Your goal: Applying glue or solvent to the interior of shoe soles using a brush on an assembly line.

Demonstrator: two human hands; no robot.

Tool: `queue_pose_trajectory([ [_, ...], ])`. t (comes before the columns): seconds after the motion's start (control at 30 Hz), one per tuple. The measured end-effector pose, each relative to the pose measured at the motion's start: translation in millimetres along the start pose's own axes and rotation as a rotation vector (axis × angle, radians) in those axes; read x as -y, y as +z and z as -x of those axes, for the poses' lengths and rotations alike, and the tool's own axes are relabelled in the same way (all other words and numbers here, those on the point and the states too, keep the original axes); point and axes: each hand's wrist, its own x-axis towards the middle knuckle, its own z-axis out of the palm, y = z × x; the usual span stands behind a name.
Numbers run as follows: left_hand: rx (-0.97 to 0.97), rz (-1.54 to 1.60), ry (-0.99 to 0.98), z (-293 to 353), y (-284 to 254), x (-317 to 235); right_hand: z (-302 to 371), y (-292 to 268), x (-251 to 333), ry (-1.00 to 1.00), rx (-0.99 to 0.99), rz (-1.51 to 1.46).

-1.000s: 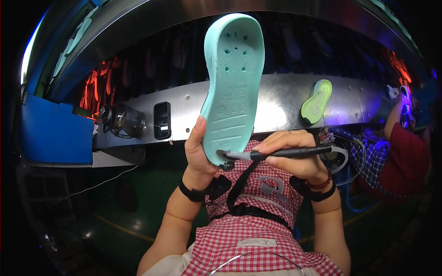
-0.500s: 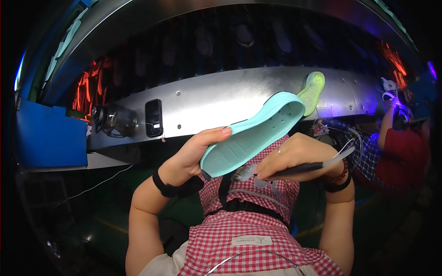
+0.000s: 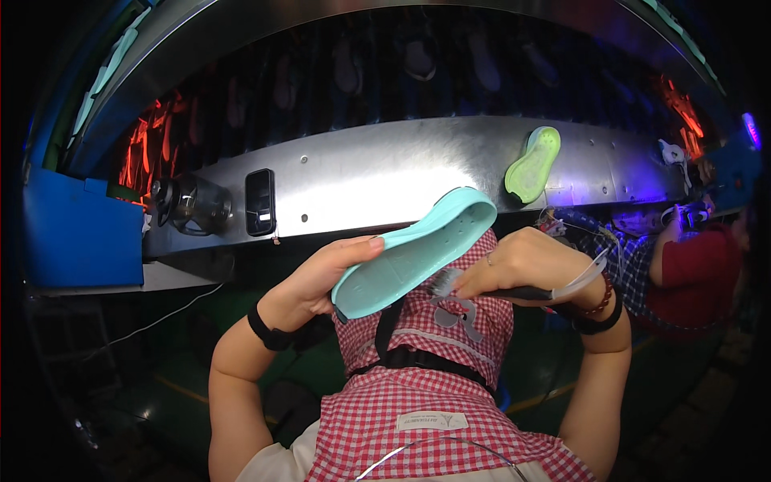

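The left hand (image 3: pixel 321 277) grips the turquoise sole (image 3: pixel 418 253), now tipped flatter toward 2 o'clock; the right hand (image 3: pixel 526 265), fingers closed on a brush (image 3: pixel 482 287), has moved under it

It is dark all around. A bright glare shines on the metal panel (image 3: pixel 385 173) (red lights glow behind it). The edges bend and go black.

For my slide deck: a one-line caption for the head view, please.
Left hand tilts a turquoise foam shoe sole while the right hand brushes it.
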Motion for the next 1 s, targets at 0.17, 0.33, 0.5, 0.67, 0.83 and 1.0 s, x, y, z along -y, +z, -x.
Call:
queue_pose_trajectory([
  [0.17, -0.017, -0.016, 0.094, 7, 0, -5, 6, 9, -21, -0.047, -0.229, -0.105],
  [0.33, -0.058, 0.097, 0.177, 10, -3, -6, 9, 13, -8, 0.176, -0.208, -0.380],
  [0.5, 0.058, 0.329, 0.259, -18, 0, 14, -22, 48, -10, 0.253, -0.533, -0.826],
  [0.67, 0.098, 0.399, 0.333, -28, -1, 18, -25, 70, -30, 0.294, -0.706, -0.754],
  [0.83, 0.036, 0.391, 0.433, -30, -3, 17, -31, 79, -32, 0.280, -0.805, -0.634],
  [1.0, 0.026, 0.410, 0.481, -30, -13, 17, -40, 84, -40, 0.254, -0.926, -0.554],
])
